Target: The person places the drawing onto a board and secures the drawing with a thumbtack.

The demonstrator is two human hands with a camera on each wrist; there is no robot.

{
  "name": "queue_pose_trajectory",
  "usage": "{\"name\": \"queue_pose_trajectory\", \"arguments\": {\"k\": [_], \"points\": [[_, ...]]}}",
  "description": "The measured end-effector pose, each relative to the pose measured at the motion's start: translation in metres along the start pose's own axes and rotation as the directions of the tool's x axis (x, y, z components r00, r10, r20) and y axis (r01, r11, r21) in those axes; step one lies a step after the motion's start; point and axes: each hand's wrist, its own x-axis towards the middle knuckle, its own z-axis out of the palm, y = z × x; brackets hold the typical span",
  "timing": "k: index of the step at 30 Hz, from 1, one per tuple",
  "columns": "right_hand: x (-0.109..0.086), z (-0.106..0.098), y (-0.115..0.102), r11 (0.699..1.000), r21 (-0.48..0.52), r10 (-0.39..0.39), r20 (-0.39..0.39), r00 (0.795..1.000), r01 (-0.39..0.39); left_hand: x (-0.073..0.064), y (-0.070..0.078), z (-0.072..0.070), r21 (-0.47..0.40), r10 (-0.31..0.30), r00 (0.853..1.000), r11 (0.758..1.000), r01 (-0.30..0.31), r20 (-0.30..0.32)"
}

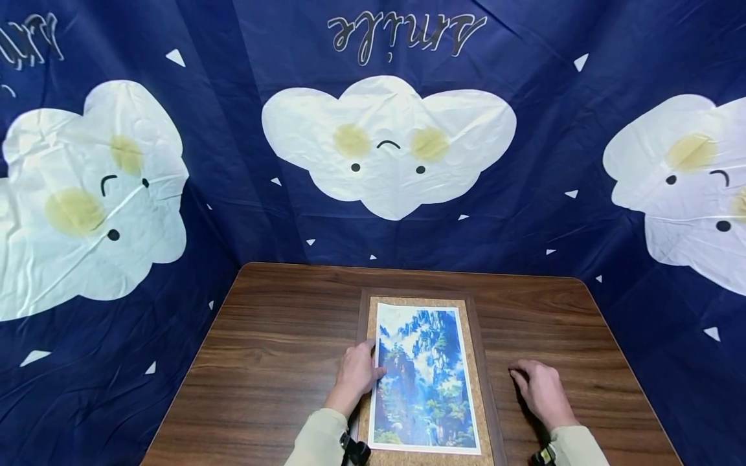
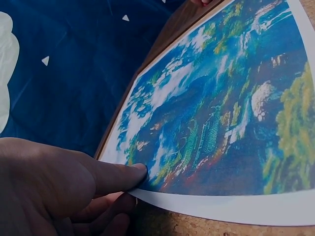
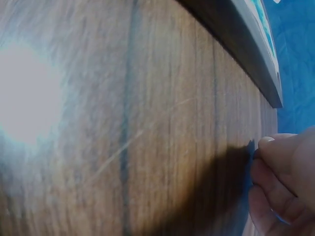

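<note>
A printed picture (image 1: 425,382) of blue mountains and trees, with a white border, lies on a framed cork board (image 1: 473,362). My left hand (image 1: 357,370) pinches the picture's left edge. In the left wrist view, the left thumb (image 2: 120,176) lies on top of the paper and the curled fingers are below its edge, which lifts a little off the cork. To the right of the board, my right hand (image 1: 543,391) is low over the table, its fingers loosely curled with the thumb near the index finger. Nothing is visibly held in the right hand (image 3: 288,179).
The board's brown frame (image 1: 486,395) stands slightly raised on the wood-grain table (image 1: 280,349). Dark blue cloth (image 1: 221,129) with white clouds hangs around the table's back and sides. A bright reflection shows on the tabletop (image 3: 162,98) in the right wrist view.
</note>
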Motion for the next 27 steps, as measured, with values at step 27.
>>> {"name": "queue_pose_trajectory", "arguments": {"k": [27], "points": [[0.023,0.009,-0.021,0.995,0.102,-0.012,-0.049,0.999,0.017,0.001,-0.001,0.0,0.017,0.025,1.0,1.0,-0.025,-0.001]]}}
